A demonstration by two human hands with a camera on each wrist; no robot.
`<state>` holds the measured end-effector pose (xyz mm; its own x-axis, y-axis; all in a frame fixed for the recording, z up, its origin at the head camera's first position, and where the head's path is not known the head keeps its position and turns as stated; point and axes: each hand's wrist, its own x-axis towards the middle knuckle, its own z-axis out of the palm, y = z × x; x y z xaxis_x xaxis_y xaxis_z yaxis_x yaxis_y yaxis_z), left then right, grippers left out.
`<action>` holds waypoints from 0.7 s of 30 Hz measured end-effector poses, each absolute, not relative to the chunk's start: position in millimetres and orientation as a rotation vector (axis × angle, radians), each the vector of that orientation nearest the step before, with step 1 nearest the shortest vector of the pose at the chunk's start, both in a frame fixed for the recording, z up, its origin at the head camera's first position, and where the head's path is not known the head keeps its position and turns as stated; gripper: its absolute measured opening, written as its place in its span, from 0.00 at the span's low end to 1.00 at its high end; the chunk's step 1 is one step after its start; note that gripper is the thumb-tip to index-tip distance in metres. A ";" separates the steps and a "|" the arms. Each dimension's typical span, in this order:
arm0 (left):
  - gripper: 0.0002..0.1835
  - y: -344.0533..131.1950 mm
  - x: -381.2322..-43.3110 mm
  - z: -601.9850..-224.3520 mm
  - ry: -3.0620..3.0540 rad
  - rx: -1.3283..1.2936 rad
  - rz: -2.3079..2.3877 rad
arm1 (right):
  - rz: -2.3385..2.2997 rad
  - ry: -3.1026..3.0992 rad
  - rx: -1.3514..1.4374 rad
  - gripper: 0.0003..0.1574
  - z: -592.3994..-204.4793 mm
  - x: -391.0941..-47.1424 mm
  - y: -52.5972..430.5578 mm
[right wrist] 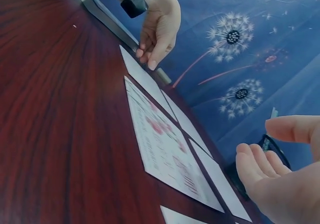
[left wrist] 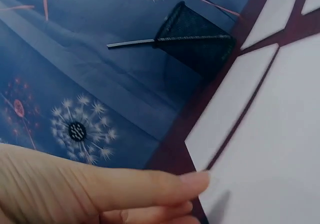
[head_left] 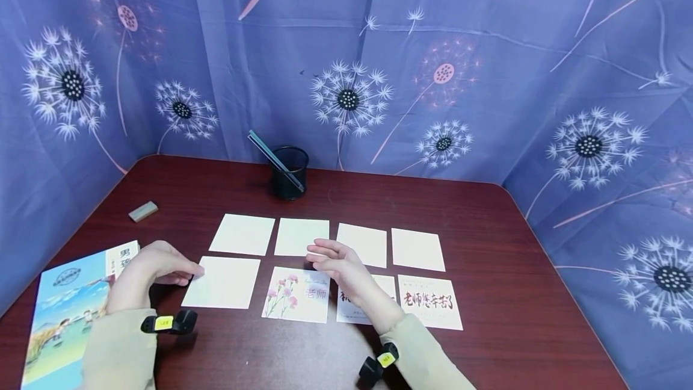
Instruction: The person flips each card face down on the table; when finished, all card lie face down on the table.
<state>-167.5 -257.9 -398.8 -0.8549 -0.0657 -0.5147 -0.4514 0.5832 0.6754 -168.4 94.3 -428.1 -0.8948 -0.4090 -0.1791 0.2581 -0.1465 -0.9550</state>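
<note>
My left hand (head_left: 157,263) pinches the left edge of a blank white card (head_left: 224,281), the leftmost of the front row. In the left wrist view the thumb lies on top of this card (left wrist: 280,149), with the other fingers bent below. My right hand (head_left: 349,272) hovers over the middle cards, fingers loosely bent and holding nothing. Beside the blank card lies a card with pink flowers (head_left: 295,303). A lettered card (head_left: 384,294) is partly hidden by the right hand; another card with dark red lettering (head_left: 431,301) lies at the right end.
Behind them is a row of blank white cards, including the left one (head_left: 242,235) and right one (head_left: 418,250). A black mesh pen holder (head_left: 289,182) with pencils stands at the back. An eraser (head_left: 143,211) and a book (head_left: 65,312) lie left. A blue curtain (head_left: 260,77) surrounds the table.
</note>
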 end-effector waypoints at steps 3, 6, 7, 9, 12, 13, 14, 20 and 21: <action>0.21 -250.5 -168.5 -394.4 2.377 -0.306 1.224 | -2.033 1.727 -0.178 0.37 -426.0 -168.6 103.6; 0.24 -234.0 -171.9 -392.2 2.332 -0.141 1.317 | -1.960 1.759 -0.200 0.36 -424.7 -168.7 115.5; 0.24 -226.3 -173.9 -392.6 2.304 -0.093 1.351 | -1.941 1.767 -0.209 0.36 -424.7 -168.4 119.6; 0.25 -209.5 -177.2 -394.8 2.257 -0.035 1.395 | -1.901 1.776 -0.224 0.36 -424.9 -167.1 127.2; 0.26 -188.1 -180.5 -398.7 2.214 -0.006 1.418 | -1.858 1.772 -0.234 0.36 -425.9 -164.1 136.1; 0.26 -183.2 -180.8 -399.7 2.211 0.004 1.409 | -1.843 1.774 -0.237 0.35 -426.1 -163.2 138.4; 0.26 -179.1 -180.7 -400.6 2.208 0.008 1.401 | -1.825 1.775 -0.236 0.35 -426.0 -162.1 140.7; 0.26 -165.6 -179.6 -404.3 2.173 0.012 1.385 | -1.754 1.758 -0.185 0.35 -426.5 -158.4 150.8; 0.26 -163.6 -179.5 -404.8 2.176 0.013 1.379 | -1.748 1.754 -0.174 0.35 -426.7 -157.6 151.7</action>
